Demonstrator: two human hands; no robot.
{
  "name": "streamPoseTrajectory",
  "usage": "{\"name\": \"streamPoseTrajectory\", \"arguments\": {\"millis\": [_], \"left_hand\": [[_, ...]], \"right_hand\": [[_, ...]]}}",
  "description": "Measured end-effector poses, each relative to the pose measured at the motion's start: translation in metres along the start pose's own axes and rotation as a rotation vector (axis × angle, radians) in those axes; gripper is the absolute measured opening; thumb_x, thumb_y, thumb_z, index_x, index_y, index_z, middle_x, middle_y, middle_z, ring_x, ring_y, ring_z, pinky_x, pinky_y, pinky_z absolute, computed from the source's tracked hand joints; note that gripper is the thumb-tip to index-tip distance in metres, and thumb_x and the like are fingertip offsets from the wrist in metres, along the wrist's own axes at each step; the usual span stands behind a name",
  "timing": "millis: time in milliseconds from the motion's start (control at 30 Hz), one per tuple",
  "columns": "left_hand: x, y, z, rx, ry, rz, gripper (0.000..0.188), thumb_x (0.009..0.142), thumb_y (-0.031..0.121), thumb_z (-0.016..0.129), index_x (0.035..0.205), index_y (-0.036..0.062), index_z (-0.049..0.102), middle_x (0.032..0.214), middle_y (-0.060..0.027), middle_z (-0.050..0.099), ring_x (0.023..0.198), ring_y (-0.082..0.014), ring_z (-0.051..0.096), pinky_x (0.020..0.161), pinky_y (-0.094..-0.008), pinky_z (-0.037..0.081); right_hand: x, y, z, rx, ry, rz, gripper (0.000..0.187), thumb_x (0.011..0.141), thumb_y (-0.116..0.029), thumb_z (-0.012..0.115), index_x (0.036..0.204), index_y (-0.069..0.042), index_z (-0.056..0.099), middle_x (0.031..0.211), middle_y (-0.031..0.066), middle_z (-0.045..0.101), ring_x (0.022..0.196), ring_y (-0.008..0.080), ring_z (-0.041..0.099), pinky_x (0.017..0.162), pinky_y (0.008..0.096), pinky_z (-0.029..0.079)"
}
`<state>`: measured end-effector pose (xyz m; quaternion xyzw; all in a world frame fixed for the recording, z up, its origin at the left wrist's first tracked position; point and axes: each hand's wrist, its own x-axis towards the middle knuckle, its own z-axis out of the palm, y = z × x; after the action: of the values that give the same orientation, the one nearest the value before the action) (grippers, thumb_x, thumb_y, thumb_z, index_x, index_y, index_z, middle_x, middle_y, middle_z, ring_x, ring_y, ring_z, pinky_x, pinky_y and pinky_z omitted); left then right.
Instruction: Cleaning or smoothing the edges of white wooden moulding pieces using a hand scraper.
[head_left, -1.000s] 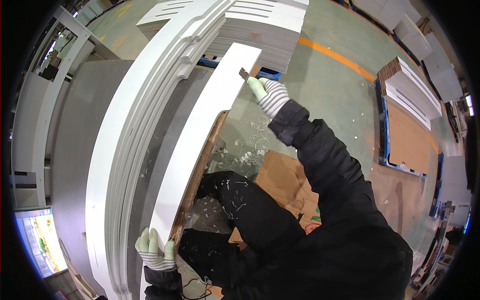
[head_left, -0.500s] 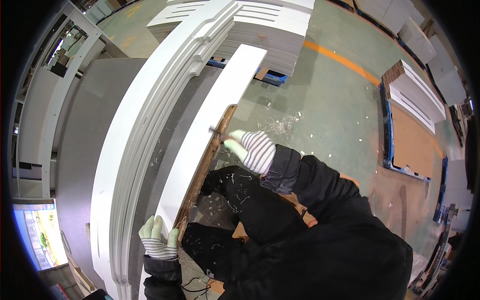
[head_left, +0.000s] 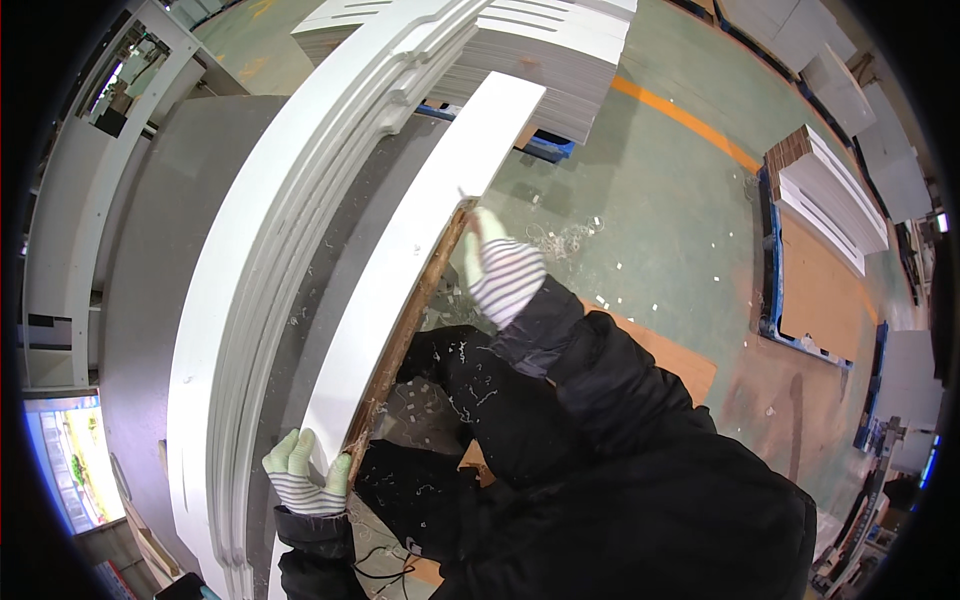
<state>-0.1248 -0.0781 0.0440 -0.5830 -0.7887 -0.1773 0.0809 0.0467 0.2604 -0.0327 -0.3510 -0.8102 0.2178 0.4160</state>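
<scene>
Nearest, at six o'clock, black trousers (head_left: 500, 400) flecked with white shavings are seen, and a dark cable (head_left: 385, 575) is looped between six and seven. The long white board (head_left: 390, 270) is laid slantwise from seven o'clock up to twelve, along the side of a grey counter (head_left: 165, 250). It is clasped near its lower part, at half past seven, by the left hand (head_left: 308, 477), which is covered by a pale glove with striped cuffs. Just off the middle, toward one o'clock, the right hand (head_left: 503, 268), gloved alike, is curled around a small tool (head_left: 463, 192); most of it is hidden, but its grey tip is shown at the notch in the board's edge. Below the notch, that edge is rough and brown.

Toward nine o'clock, a stack of long white boards (head_left: 225, 260) is set on the counter beside the single one. White scraps (head_left: 565, 240) are strewn over the green floor (head_left: 640, 220) at two o'clock, and flat cardboard (head_left: 680, 365) is spread toward four. Farther off, another pile of slotted boards (head_left: 550, 70) is stacked near twelve. At three, a blue pallet (head_left: 772, 270) is loaded with brown sheet and white panels (head_left: 825, 195). An orange line (head_left: 685, 122) is painted at half past one.
</scene>
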Motion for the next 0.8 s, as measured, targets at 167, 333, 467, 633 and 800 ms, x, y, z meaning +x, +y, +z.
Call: {"name": "streamPoseTrajectory", "arguments": {"millis": [167,333,467,633,800], "left_hand": [[-0.004,-0.002,-0.001,0.022,-0.014,-0.004,0.065,0.074,0.032,0.081,0.126,0.0048,0.054,0.117,-0.0175,0.053,0.100,-0.0341,0.051,0.087,-0.0449,0.043],[-0.005,-0.003,0.001,-0.031,0.015,-0.018,0.065,0.072,0.030,0.082,0.125,0.0048,0.055,0.117,-0.0171,0.053,0.100,-0.0334,0.051,0.087,-0.0447,0.043],[-0.002,0.004,0.000,-0.029,0.022,-0.017,0.059,0.075,0.025,0.081,0.125,0.0065,0.055,0.115,-0.0165,0.056,0.101,-0.0340,0.052,0.089,-0.0449,0.043],[-0.006,-0.001,0.001,-0.034,0.033,-0.027,0.058,0.074,0.025,0.080,0.123,0.0050,0.056,0.116,-0.0173,0.056,0.101,-0.0341,0.052,0.089,-0.0447,0.043],[0.003,0.001,0.001,-0.039,0.031,0.008,0.059,0.075,0.027,0.080,0.123,0.0042,0.057,0.114,-0.0171,0.057,0.101,-0.0343,0.053,0.088,-0.0446,0.043]], "right_hand": [[0.002,-0.007,-0.011,-0.053,-0.009,0.242,0.030,0.094,-0.012,0.051,0.121,0.001,0.053,0.087,0.0256,0.065,0.076,0.0403,0.067,0.066,0.0431,0.055],[0.013,-0.025,-0.012,-0.114,-0.161,0.224,0.029,0.094,-0.013,0.052,0.119,0.002,0.053,0.086,0.0260,0.065,0.073,0.0393,0.066,0.066,0.0430,0.054],[-0.006,0.044,-0.001,0.137,0.162,0.356,0.029,0.096,-0.007,0.047,0.124,0.001,0.049,0.095,0.0206,0.063,0.063,0.0315,0.063,0.057,0.0383,0.053],[0.013,0.016,-0.025,-0.030,0.061,-0.199,0.031,0.088,0.003,0.054,0.119,-0.001,0.056,0.099,0.0183,0.063,0.081,0.0338,0.061,0.075,0.0395,0.052],[0.008,0.017,-0.022,-0.128,-0.060,-0.144,0.040,0.085,0.001,0.053,0.125,-0.006,0.054,0.096,0.0184,0.061,0.091,0.0362,0.059,0.077,0.0425,0.051]]}}
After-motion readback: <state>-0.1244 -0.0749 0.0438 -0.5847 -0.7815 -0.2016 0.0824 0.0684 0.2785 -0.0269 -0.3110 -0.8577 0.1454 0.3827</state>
